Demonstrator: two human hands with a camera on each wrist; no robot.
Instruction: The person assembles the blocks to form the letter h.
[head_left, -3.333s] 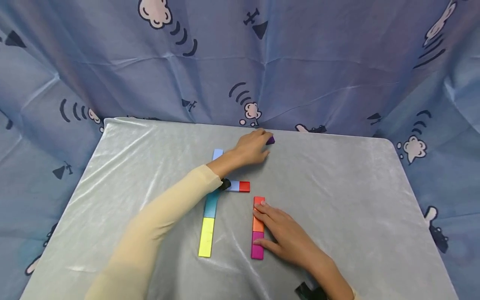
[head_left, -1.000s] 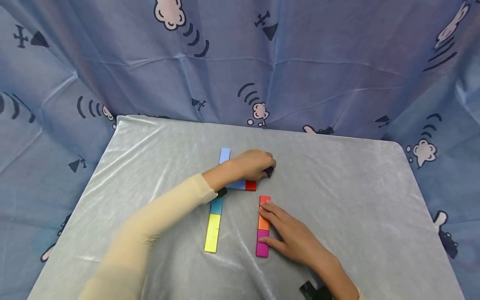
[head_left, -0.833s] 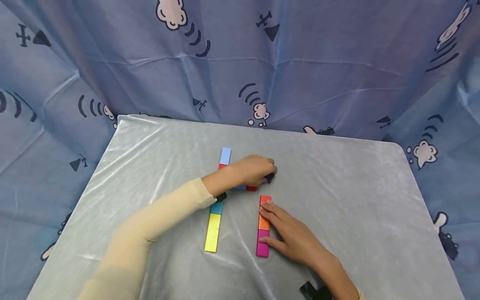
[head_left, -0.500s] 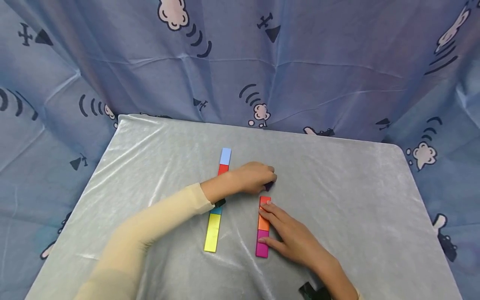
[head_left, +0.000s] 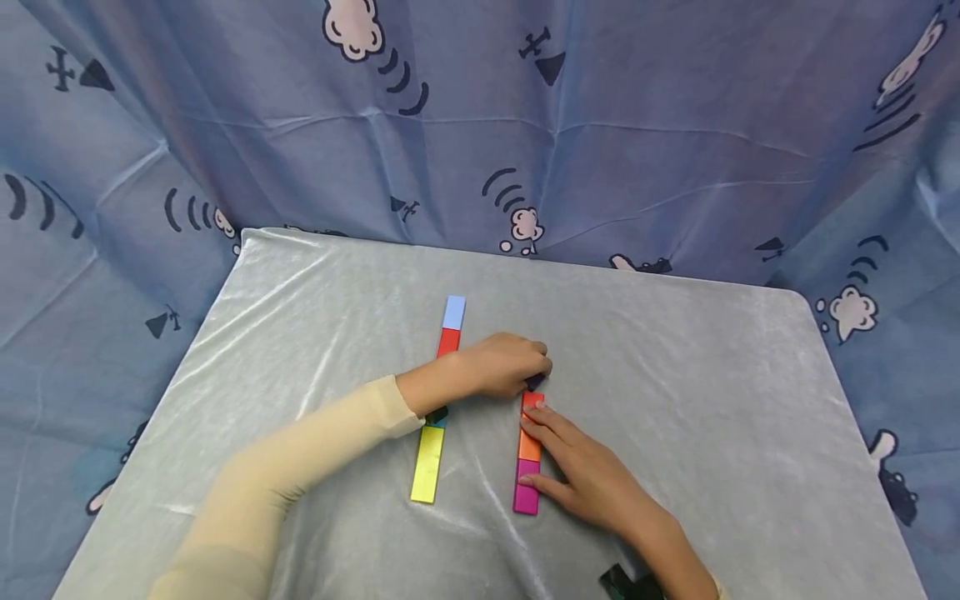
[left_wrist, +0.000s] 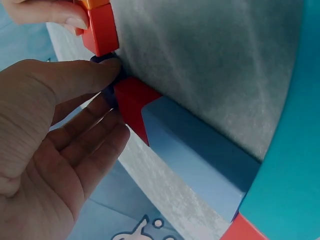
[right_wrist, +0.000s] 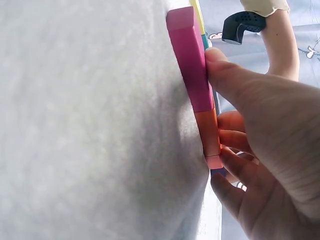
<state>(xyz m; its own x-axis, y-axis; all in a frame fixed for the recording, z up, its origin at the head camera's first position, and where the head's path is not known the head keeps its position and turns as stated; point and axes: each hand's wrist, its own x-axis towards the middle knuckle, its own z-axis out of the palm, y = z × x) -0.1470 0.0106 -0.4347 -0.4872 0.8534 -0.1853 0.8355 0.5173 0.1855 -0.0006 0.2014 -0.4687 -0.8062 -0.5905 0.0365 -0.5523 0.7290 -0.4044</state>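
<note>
My left hand pinches a dark purple block at the upper end of a column of blocks. In the left wrist view, this purple block sits between a red block of the crossbar and the red block topping the column; the thumb covers part of it. My right hand rests along the column, fingertips at the red block and orange block, thumb at the magenta block. The right wrist view shows its fingers against the column's side.
Left of the column runs a longer line with a light blue block, a red block and a yellow block; the left wrist crosses over it. A grey cloth covers the table, with a patterned blue curtain behind.
My left hand has brought the purple block from near the table's far edge down toward me, to the top of the right column. My right hand has stayed on the column.
</note>
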